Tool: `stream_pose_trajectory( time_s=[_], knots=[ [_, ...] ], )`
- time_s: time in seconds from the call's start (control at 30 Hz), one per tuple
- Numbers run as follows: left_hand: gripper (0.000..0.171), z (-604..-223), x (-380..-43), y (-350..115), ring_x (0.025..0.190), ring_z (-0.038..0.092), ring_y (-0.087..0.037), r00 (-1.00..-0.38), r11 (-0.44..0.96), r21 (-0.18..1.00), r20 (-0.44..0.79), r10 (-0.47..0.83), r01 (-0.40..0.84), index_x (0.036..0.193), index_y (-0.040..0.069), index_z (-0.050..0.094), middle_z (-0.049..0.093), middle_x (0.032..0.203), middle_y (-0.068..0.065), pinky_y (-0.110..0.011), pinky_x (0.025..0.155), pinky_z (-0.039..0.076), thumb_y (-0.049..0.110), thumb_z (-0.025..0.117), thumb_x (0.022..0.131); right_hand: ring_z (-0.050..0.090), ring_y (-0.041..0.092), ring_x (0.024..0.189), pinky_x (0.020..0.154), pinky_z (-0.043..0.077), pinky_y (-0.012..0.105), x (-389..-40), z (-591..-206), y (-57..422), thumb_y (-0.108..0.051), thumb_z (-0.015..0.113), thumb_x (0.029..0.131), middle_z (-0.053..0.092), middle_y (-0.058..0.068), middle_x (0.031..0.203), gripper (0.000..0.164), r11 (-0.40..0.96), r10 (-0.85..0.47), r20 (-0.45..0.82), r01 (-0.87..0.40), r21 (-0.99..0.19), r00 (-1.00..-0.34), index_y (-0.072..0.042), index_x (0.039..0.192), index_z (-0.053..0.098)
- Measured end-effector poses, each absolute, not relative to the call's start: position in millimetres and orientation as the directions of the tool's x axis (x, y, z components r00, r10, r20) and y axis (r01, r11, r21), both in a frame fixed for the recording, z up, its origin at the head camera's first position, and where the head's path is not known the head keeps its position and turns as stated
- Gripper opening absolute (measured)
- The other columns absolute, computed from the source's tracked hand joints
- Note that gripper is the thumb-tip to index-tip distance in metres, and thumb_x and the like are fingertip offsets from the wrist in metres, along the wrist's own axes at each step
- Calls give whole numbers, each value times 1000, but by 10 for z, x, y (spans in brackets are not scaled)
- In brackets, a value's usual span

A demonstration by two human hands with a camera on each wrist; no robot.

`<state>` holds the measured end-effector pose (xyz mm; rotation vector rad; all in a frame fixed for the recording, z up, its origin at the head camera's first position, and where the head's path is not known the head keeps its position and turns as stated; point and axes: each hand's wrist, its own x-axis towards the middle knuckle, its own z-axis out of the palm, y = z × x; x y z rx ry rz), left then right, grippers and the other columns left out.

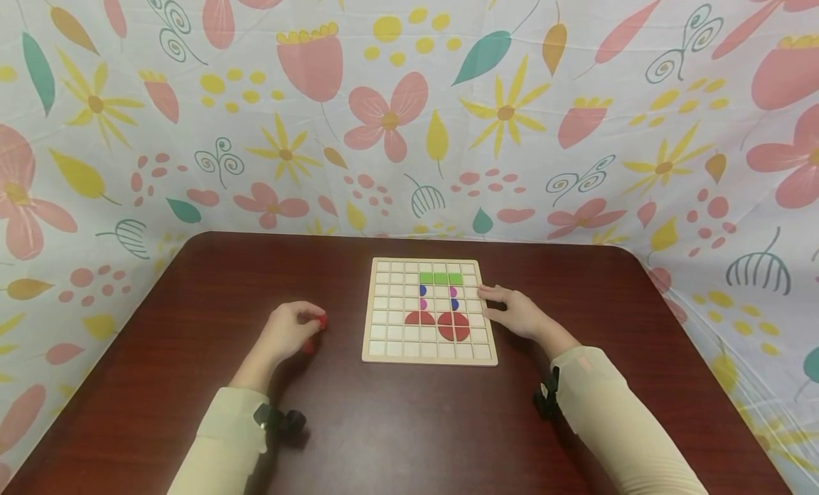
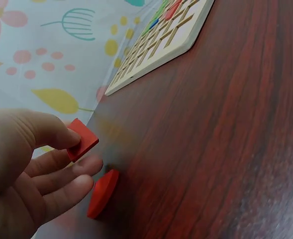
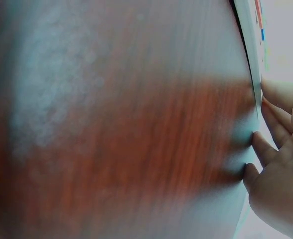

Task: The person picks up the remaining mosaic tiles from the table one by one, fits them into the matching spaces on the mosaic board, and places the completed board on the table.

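Observation:
Between thumb and forefinger my left hand point(image 1: 288, 331) pinches a small flat red tile point(image 2: 84, 142), held just above the table left of the board. Under the other fingers of that hand, a second red piece point(image 2: 103, 194) with a curved edge lies on the table. The square wooden grid board point(image 1: 387, 348) sits in the middle. Set in its cells are green squares point(image 1: 441, 278), small blue and pink half-rounds point(image 1: 424, 304), and red quarter-rounds point(image 1: 453, 326) that form a full disc beside a half disc. My right hand point(image 1: 517, 312) touches the board's right edge with fingers extended.
The dark red-brown wooden table point(image 1: 397, 431) has rounded far corners. A white cloth point(image 1: 397, 189) printed with flowers and leaves hangs behind it and along both sides. Each wrist carries a small black camera point(image 1: 281, 418).

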<state>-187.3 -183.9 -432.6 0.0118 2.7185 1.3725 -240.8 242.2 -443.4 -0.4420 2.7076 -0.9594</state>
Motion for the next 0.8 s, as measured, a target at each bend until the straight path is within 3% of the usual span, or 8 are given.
stream_pose_trajectory(
  time_s=[0.13,0.23,0.37,0.5,0.73,0.8],
  knots=[
    [24,-4336,-1878,-1796,45,58,-19,-996,597,802,-69,51,-25,110,4,66,71,92,-14,-30,49,49,5,58,87,18,42,142,111,22,59,-2414,-4447,2432,-19,59,93,36,17,149,51,737,-360,-113,-208,-643,-926,-5,140,44],
    [30,-4343,-1886,-1766,43,56,-16,-998,630,776,-29,64,18,116,5,65,69,100,-16,-30,58,51,6,56,88,18,43,141,111,21,59,-2427,-4462,2440,-18,59,93,37,18,148,50,734,-364,-105,-215,-644,-926,-5,140,45],
    [31,-4337,-1884,-1728,42,55,-13,-997,656,754,0,71,46,118,5,65,63,113,-19,-29,60,52,7,55,89,18,44,141,111,21,60,-2433,-4469,2439,-18,59,93,38,18,148,50,731,-363,-105,-214,-648,-926,-5,139,45],
    [28,-4324,-1880,-1701,43,55,-14,-998,629,777,-9,64,33,116,2,65,64,110,-20,-29,48,51,6,55,89,18,44,141,111,21,59,-2436,-4470,2438,-18,59,93,38,18,148,50,728,-362,-108,-209,-653,-926,-4,139,45],
    [27,-4356,-1903,-1640,80,59,-20,-995,641,762,59,75,93,113,2,65,69,94,-11,-28,66,46,4,58,87,18,43,141,111,21,60,-2436,-4469,2443,-19,59,93,37,18,148,50,733,-361,-110,-209,-647,-926,-5,140,45],
    [27,-4371,-1911,-1615,82,60,-20,-995,636,765,66,81,102,113,2,65,69,92,-10,-28,68,45,4,59,87,18,44,141,111,21,60,-2434,-4468,2444,-19,59,93,37,18,148,51,733,-361,-111,-209,-647,-926,-5,140,45]
  ],
)
